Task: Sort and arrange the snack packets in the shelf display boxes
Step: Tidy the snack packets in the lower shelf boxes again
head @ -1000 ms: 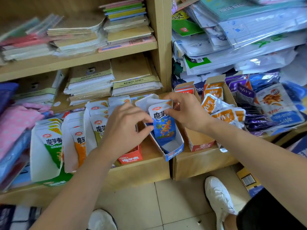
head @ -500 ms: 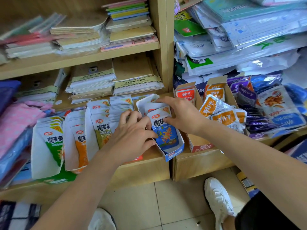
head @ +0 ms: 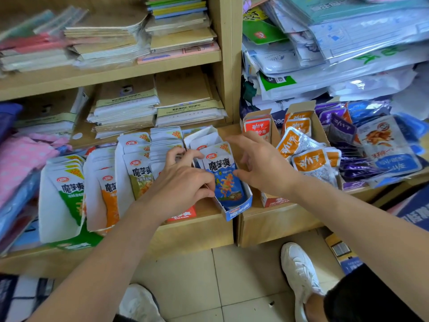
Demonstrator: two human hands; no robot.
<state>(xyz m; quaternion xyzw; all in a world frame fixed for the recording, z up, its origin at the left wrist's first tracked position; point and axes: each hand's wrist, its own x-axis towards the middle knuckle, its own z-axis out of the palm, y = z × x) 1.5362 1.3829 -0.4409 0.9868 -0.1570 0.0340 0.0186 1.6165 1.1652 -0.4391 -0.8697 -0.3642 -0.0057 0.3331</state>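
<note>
Grips packets [head: 162,145] with left hand [head: 183,180] at 9 o'clock of box [head: 239,205]; holds right hand [head: 262,166] spread at 3 o'clock.

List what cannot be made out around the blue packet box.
Head view only.
- Packets in the red-fronted box: covered by the left hand.
- How many packets stand behind the front blue packet: it hides them.
- Whether the left hand grips anything: its own back hides the palm side.
</note>
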